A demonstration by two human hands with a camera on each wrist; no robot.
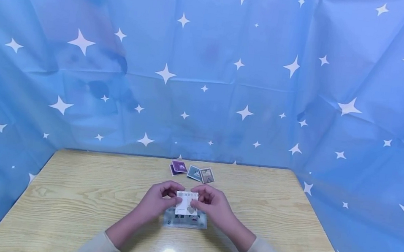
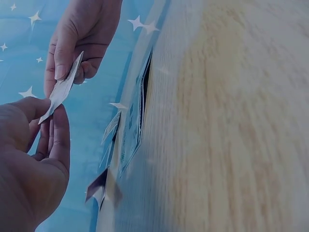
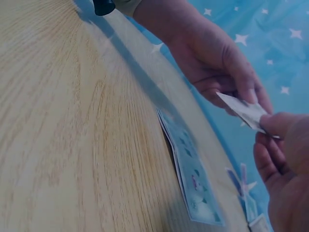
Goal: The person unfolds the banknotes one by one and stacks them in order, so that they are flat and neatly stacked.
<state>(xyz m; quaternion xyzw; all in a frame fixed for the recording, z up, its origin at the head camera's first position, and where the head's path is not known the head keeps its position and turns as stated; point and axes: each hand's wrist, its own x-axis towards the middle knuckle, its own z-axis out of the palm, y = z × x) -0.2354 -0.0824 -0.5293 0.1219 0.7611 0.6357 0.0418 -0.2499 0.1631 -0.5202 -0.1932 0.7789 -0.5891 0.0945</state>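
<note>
Both hands hold a small white printed card (image 1: 184, 207) between them, raised over the table. My left hand (image 1: 159, 197) pinches its left edge between thumb and fingers. At the opposite edge, my right hand (image 1: 212, 204) pinches it the same way. In the left wrist view the card (image 2: 62, 91) appears nearly edge-on and slightly bent. Below it lies a pale blue-green printed booklet (image 1: 183, 222) marked with a 2, partly covered by the card in the head view. Its stacked layers (image 3: 186, 169) show along one edge in the right wrist view.
Toward the back of the wooden table (image 1: 102, 185) lie two purple cards (image 1: 179, 167), overlapping. Beside them are a blue card (image 1: 194, 172) and a brownish card (image 1: 207, 175). A blue curtain (image 1: 205, 101) with white stars hangs behind the table and along its sides.
</note>
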